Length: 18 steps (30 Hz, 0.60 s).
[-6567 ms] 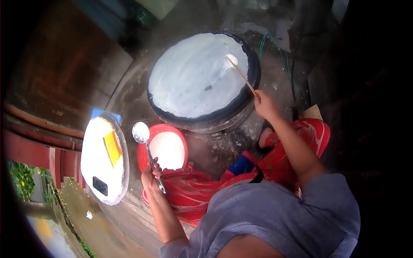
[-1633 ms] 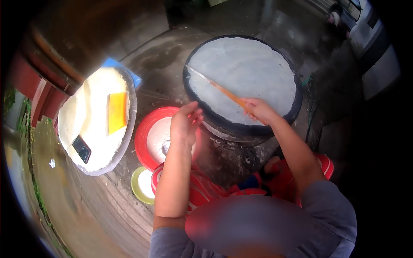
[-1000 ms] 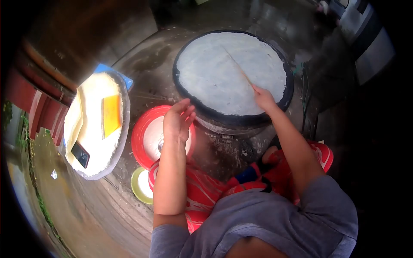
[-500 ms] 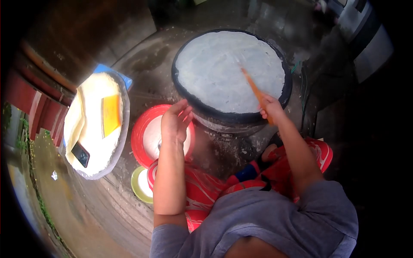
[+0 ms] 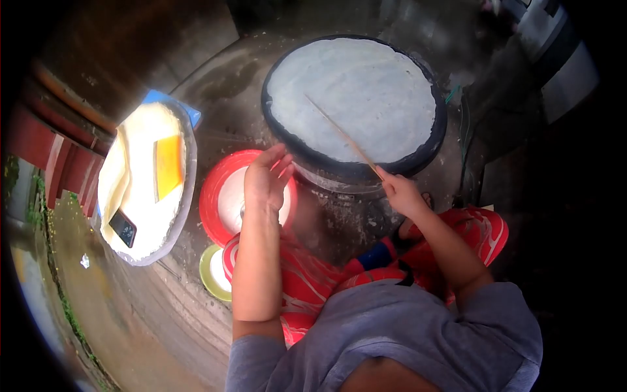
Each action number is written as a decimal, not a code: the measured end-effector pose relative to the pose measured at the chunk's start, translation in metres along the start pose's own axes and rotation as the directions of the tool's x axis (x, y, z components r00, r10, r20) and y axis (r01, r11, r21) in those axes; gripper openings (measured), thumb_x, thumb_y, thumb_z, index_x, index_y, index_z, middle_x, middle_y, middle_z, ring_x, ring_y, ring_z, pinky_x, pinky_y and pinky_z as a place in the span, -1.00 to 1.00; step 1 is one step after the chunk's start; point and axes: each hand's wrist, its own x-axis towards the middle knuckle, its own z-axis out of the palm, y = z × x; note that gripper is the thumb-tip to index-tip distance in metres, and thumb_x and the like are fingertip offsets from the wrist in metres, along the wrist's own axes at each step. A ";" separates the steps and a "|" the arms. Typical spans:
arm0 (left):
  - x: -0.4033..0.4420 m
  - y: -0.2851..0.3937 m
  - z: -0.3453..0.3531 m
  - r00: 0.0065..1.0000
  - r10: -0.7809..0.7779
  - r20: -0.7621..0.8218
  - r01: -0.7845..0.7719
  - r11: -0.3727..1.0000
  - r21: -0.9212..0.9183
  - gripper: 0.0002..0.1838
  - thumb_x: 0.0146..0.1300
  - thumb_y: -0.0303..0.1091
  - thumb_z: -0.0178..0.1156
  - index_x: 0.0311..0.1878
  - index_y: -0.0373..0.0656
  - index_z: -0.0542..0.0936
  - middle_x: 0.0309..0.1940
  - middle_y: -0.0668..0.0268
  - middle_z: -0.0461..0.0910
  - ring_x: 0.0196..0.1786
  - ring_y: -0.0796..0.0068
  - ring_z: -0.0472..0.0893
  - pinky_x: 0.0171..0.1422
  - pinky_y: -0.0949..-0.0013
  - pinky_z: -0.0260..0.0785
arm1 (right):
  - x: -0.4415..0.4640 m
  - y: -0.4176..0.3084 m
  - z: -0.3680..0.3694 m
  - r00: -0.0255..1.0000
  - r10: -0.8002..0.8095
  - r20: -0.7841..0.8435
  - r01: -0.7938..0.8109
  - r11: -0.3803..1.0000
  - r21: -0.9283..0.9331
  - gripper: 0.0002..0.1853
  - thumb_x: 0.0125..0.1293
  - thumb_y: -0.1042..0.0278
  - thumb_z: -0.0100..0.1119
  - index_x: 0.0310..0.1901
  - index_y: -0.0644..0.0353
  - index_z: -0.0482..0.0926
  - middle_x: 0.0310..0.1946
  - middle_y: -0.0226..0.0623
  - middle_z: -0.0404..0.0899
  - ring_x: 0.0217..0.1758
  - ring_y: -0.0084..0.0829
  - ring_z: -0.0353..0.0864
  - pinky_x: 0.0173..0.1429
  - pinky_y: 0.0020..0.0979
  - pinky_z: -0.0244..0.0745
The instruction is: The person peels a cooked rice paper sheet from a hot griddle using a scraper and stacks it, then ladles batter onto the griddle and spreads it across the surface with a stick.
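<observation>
A thin, pale round sheet of batter [image 5: 366,72] covers most of a large round black griddle [image 5: 346,171]. My right hand [image 5: 401,195] is at the griddle's near right edge, closed around one end of a long, thin wooden spatula [image 5: 341,132]. The spatula is turned nearly edge-on, its far tip over the left part of the sheet. My left hand [image 5: 266,183], palm up with fingers stretched, holds nothing. It hovers over a red basin [image 5: 210,196] of white batter [image 5: 230,201], hiding part of it.
On the left, a round tray carries pale flat sheets [image 5: 140,228], a yellow flat piece [image 5: 170,168] and a phone [image 5: 123,227]. Something blue [image 5: 189,112] shows behind it. A green bowl [image 5: 207,277] with white contents sits beside my leg.
The spatula has swung leftward and turned from its flat face to nearly edge-on. My right hand has moved slightly left and toward me. My left hand stays open in about the same place.
</observation>
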 end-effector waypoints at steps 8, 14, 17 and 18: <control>-0.004 -0.003 0.001 1.000 -0.005 0.001 0.005 1.000 0.016 -0.67 0.23 -0.39 -0.02 0.01 -0.36 0.44 -0.05 0.16 0.46 -0.08 0.33 0.48 -0.07 0.37 0.39 | -0.007 -0.040 0.014 0.999 0.020 0.040 -0.013 0.988 -0.155 -0.43 0.21 0.48 -0.02 0.30 0.04 0.23 -0.42 -0.20 0.45 -0.45 -0.26 0.51 -0.35 -0.28 0.47; -0.008 -0.004 0.003 1.000 -0.012 -0.011 0.012 0.999 0.029 -0.69 0.21 -0.39 -0.01 -0.02 -0.34 0.45 -0.07 0.18 0.49 -0.09 0.34 0.48 -0.04 0.34 0.36 | -0.018 -0.002 -0.027 0.832 0.459 0.311 -0.523 0.463 0.716 -0.59 0.42 0.35 -0.23 0.28 0.01 0.28 -0.52 -0.48 0.40 -0.67 -0.70 0.18 -0.61 -0.64 0.17; -0.011 -0.002 0.002 1.000 -0.017 -0.013 0.018 0.999 0.029 -0.70 0.18 -0.39 0.03 -0.05 -0.33 0.46 -0.10 0.21 0.51 -0.09 0.33 0.48 0.00 0.31 0.33 | -0.035 0.014 -0.020 0.877 0.472 0.090 -0.397 0.607 0.688 -0.60 0.41 0.42 -0.25 0.26 0.02 0.31 -0.56 -0.49 0.42 -0.65 -0.69 0.27 -0.59 -0.62 0.21; -0.011 -0.002 0.003 1.000 -0.020 -0.010 0.021 0.999 0.027 -0.70 0.17 -0.39 0.03 -0.05 -0.33 0.47 -0.11 0.21 0.51 -0.10 0.33 0.49 -0.01 0.31 0.34 | -0.039 0.012 -0.024 0.916 0.371 0.152 -0.380 0.683 0.623 -0.60 0.39 0.45 -0.23 0.24 0.02 0.34 -0.57 -0.48 0.44 -0.64 -0.69 0.29 -0.58 -0.61 0.23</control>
